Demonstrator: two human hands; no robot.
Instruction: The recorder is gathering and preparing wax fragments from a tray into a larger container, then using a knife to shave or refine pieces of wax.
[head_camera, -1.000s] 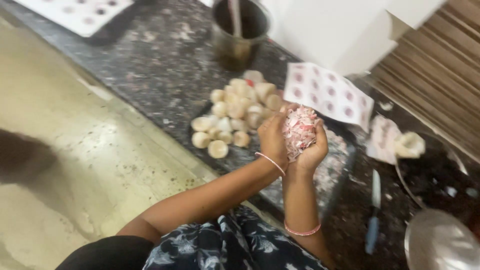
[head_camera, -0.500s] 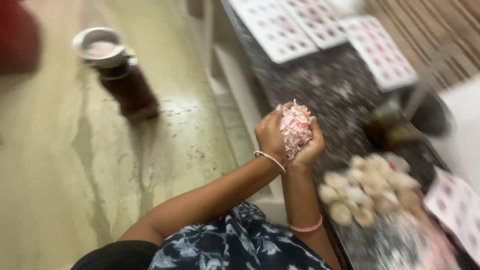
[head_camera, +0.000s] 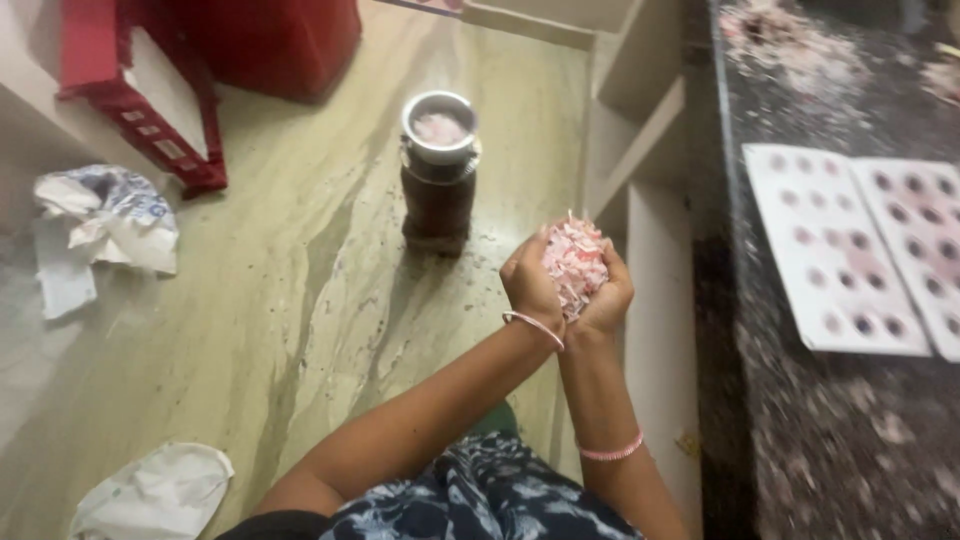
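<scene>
My left hand (head_camera: 528, 283) and my right hand (head_camera: 610, 295) are cupped together around a heap of pink and white peel scraps (head_camera: 573, 264). Both hands hang over the floor, just left of the dark stone counter (head_camera: 800, 420). A thin bangle sits on each wrist. Ahead of my hands on the floor stands a dark cylindrical bin (head_camera: 438, 170) with a round metal rim, and pink scraps lie inside it.
White sheets with rows of dark round spots (head_camera: 850, 250) lie on the counter at right. A red plastic stool (head_camera: 140, 110) stands at the far left. Crumpled paper and a bag (head_camera: 100, 225) lie on the floor, and a white bag (head_camera: 150, 495) sits bottom left. Open shelves (head_camera: 640, 110) run under the counter.
My view has swung from the counter with its pile of peeled cloves to the floor. My cupped hands kept the scraps and now sit over the floor near the bin.
</scene>
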